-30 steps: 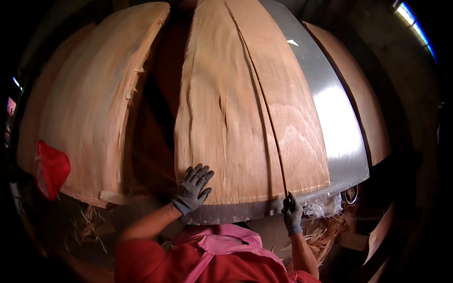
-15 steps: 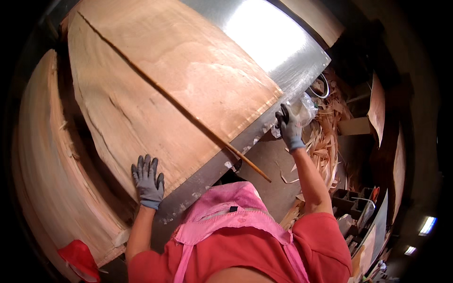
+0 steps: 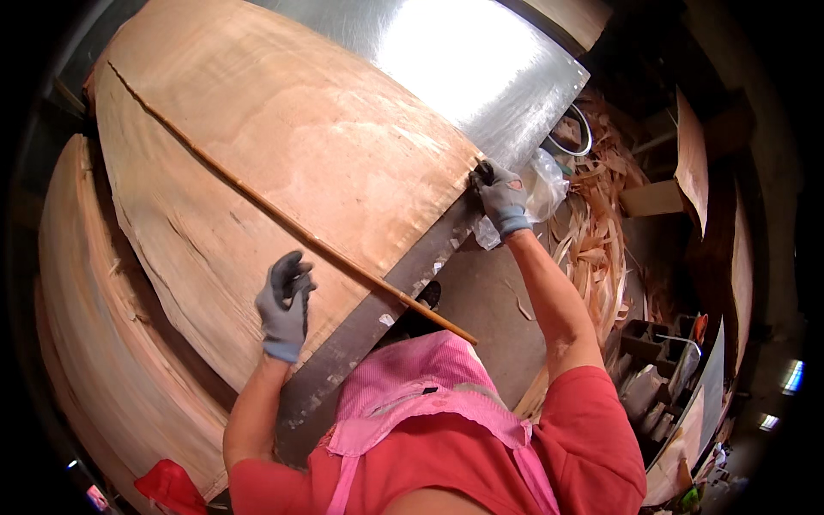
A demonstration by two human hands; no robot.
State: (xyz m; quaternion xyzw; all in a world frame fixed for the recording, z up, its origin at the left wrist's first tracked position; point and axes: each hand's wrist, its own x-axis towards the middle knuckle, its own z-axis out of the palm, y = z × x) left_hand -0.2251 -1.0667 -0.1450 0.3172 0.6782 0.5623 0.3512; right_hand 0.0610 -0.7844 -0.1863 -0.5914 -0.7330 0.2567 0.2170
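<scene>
A broad sheet of pale wood veneer [image 3: 318,172] lies over a metal-topped table [image 3: 352,343], its straight near edge just inside the table's edge. Across the veneer rests a long thin brown stick [image 3: 292,225], its near end jutting past the table toward my apron. My left hand [image 3: 285,309], in a grey glove, hovers over the veneer left of the stick, fingers loosely bent and thumb apart, with nothing in it. At the sheet's right corner my gloved right hand [image 3: 499,199] has its fingers closed on the veneer edge; the fingertips are partly hidden.
A tall stack of veneer sheets [image 3: 112,318] stands at the left, a red cloth-like item [image 3: 172,485] near its foot. Beyond my right hand are a clear plastic bag [image 3: 546,184] and a heap of wood shavings [image 3: 592,249]. A cluttered rack [image 3: 652,369] sits at the lower right.
My left hand has lifted off the veneer and its fingers have curled. My right hand has moved left from the table's edge onto the veneer corner. The view has shifted slightly.
</scene>
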